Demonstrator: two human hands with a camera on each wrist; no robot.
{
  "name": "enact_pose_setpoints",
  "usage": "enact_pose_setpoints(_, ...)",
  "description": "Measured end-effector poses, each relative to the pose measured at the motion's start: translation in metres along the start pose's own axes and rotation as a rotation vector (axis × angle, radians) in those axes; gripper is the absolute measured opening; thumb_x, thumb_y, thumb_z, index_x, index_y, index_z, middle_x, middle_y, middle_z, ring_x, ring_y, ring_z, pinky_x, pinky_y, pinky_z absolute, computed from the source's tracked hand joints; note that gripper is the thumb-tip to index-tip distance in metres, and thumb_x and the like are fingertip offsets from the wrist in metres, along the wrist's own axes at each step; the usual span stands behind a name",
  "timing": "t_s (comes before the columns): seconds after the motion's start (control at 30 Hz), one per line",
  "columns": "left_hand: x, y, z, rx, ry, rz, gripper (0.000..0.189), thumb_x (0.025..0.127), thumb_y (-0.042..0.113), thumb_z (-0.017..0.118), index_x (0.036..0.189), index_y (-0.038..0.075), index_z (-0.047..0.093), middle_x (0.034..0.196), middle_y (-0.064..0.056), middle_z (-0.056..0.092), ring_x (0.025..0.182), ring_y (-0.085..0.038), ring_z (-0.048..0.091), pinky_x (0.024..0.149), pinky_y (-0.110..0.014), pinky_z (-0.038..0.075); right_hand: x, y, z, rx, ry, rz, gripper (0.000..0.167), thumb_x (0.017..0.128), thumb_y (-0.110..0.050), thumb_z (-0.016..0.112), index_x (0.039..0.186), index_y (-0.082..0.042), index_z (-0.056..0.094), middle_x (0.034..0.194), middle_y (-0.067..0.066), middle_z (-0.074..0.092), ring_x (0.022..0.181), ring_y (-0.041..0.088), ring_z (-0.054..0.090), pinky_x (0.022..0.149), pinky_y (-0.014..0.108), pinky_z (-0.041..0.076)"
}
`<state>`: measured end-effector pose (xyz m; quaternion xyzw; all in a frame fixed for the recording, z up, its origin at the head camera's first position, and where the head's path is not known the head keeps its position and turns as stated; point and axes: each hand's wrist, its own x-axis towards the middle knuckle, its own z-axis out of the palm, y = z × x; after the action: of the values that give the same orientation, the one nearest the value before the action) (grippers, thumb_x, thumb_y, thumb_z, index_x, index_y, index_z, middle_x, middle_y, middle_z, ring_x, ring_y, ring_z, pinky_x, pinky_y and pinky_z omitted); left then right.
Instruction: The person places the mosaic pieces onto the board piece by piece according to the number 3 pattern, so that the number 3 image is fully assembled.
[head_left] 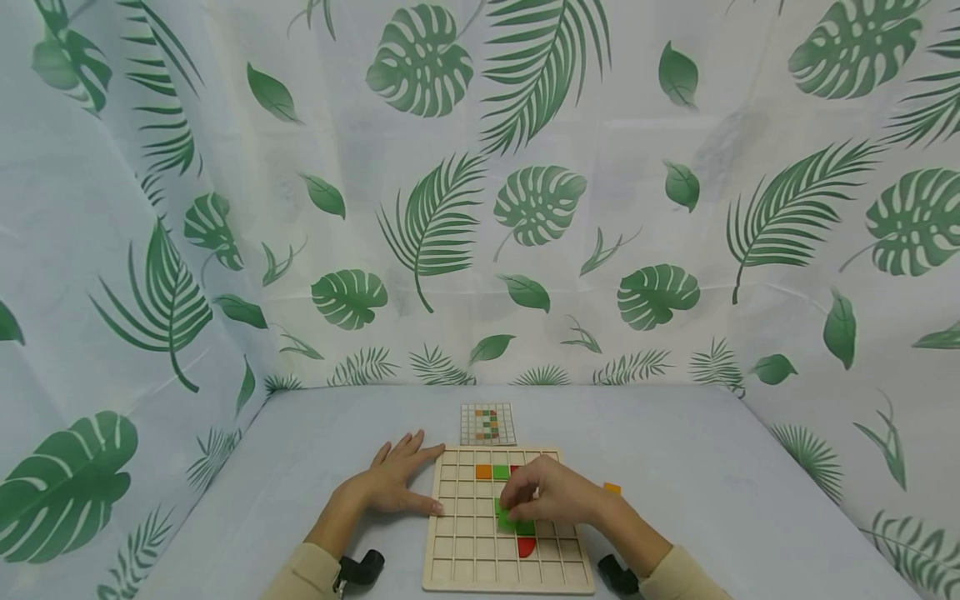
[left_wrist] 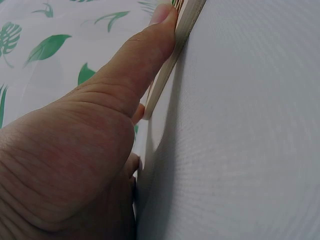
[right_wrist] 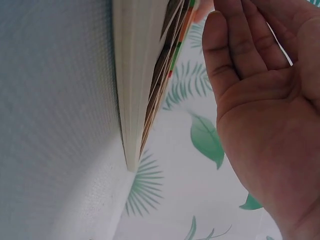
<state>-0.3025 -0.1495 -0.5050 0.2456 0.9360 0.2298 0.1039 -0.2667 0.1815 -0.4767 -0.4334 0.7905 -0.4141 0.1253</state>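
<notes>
A wooden grid board (head_left: 465,527) lies on the table with coloured tiles in some of its squares. My left hand (head_left: 393,482) is spread at the board's left side, its thumb resting on the edge; the left wrist view shows the thumb (left_wrist: 142,57) against the wooden side. Over the middle of the board, my right hand (head_left: 551,492) pinches a green tile (head_left: 504,518). Next to that tile is another green tile (head_left: 526,528), with a rounded red piece (head_left: 527,547) below it. An orange tile (head_left: 483,472) and a green one (head_left: 501,472) sit in an upper row, beside a red piece partly hidden by my fingers.
Behind the board lies a small card (head_left: 487,423) printed with a grid and a coloured pattern. A loose orange tile (head_left: 612,488) is on the table to the right, partly behind my right wrist. A leaf-patterned cloth (head_left: 450,333) hangs around the table.
</notes>
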Motion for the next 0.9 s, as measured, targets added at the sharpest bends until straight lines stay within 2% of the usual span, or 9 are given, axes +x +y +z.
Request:
enact_pose_setpoints(0.27,-0.0009,0.0015,-0.001,-0.004,-0.006,0.005,0.104,0.077,0.072,0.078,0.163,0.031,0.036,0.174,-0.02,0.011,0.162,-0.042,0.005,0.128,-0.068,0.002,0.0003,-0.0006,0.0006,0.025,-0.018,0.068,0.008,0.089,-0.014,0.083,0.096,-0.016,0.082,0.093,0.003,0.081,0.074,0.002,0.07,0.071,0.025,0.062)
enact_pose_setpoints(0.53,-0.0017,0.0037,-0.0021,0.003,-0.006,-0.007,0.104,0.077,0.072,0.078,0.163,0.031,0.037,0.174,-0.02,0.012,0.162,-0.042,0.007,0.128,-0.068,0.002,0.0006,-0.0044,0.0018,0.032,-0.037,0.05,0.007,0.089,-0.011,0.083,0.095,-0.013,0.081,0.091,0.005,0.08,0.074,0.001,0.07,0.069,0.024,0.062)
enact_pose_setpoints(0.77,-0.0017,0.0042,-0.0022,0.007,-0.003,-0.007,0.104,0.077,0.072,0.078,0.163,0.03,0.037,0.174,-0.02,0.012,0.162,-0.042,0.007,0.128,-0.068,0.002,0.0006,-0.0072,0.0032,0.028,-0.064,0.047,0.006,0.089,-0.014,0.083,0.095,-0.013,0.081,0.088,0.0,0.079,0.071,-0.001,0.066,0.066,0.02,0.059)
enact_pose_setpoints(0.9,-0.0017,0.0036,-0.0019,0.0,-0.002,-0.004,0.104,0.077,0.072,0.079,0.163,0.03,0.037,0.174,-0.02,0.012,0.162,-0.043,0.006,0.128,-0.068,0.002,0.0006,-0.0069,0.0042,0.041,-0.075,0.047,0.005,0.089,-0.013,0.083,0.094,-0.013,0.081,0.088,0.0,0.08,0.071,-0.001,0.066,0.065,0.02,0.059)
